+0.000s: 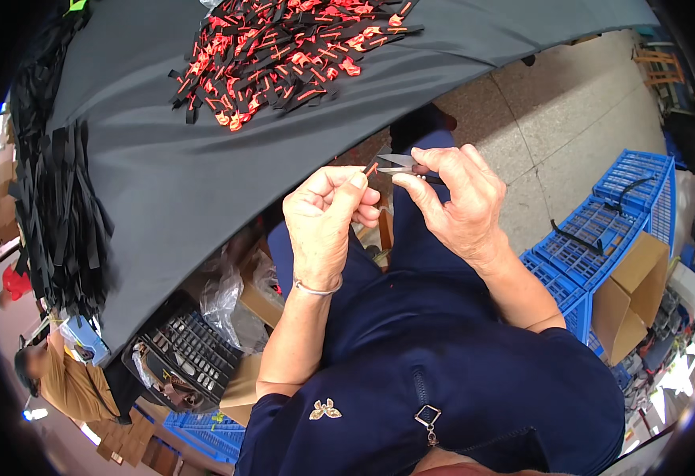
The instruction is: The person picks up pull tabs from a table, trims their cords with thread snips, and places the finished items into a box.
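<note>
left hand [322, 214]: thumb and fingers pinched on a small black fabric strip with a red-orange thread [371, 169], above the lap.
right hand [468, 200]: clamped on small silver-bladed scissors [401, 161], blades slightly parted, tips at the strip; the two hands are apart, near each other.
desk [165, 206]: covered in dark grey cloth, bearing a heap of black strips with red-orange pieces [284, 63]; long black fabric strips [61, 214] hang bunched at its left.
right side: blue plastic lattice crates [576, 247] beside a brown cardboard box [611, 317].
</note>
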Tool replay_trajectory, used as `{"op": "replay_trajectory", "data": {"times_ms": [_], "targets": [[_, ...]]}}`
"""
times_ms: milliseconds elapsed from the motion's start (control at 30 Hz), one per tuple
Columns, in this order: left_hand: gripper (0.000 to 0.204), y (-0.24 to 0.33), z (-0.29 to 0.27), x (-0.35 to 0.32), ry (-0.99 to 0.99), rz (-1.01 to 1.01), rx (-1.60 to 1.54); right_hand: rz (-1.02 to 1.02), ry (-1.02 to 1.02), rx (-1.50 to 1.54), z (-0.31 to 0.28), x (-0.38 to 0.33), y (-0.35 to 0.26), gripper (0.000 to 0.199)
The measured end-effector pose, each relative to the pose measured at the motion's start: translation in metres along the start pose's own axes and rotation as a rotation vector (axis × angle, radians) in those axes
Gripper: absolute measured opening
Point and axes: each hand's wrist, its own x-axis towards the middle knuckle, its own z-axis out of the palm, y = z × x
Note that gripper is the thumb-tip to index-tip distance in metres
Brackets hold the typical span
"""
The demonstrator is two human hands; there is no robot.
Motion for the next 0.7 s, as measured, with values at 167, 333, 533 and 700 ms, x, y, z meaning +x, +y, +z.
{"op": "replay_trajectory", "data": {"times_ms": [167, 333, 533, 700], "targets": [[0.015, -0.0019, 0.0021, -0.0005, 0.025, 0.006, -0.002, -0.008, -0.001, -0.023, 0.001, -0.0021, 0.0011, 0.028], [0.019, -0.0033, 0.0004, 0.0009, -0.016, 0.004, -0.017, 0.0, -0.003, -0.011, 0.0012, -0.002, 0.0009, 0.027], [0.021, -0.0025, 0.0025, 0.0015, -0.033, -0.012, -0.029, 0.113, -0.047, 0.075, 0.0028, -0.0037, 0.0027, 0.026], [0.02, -0.0049, 0.0019, 0.0012, -0.053, -0.044, -0.078, 0.239, -0.06, 0.214, 0.0047, -0.0059, 0.0029, 0.025]]}}
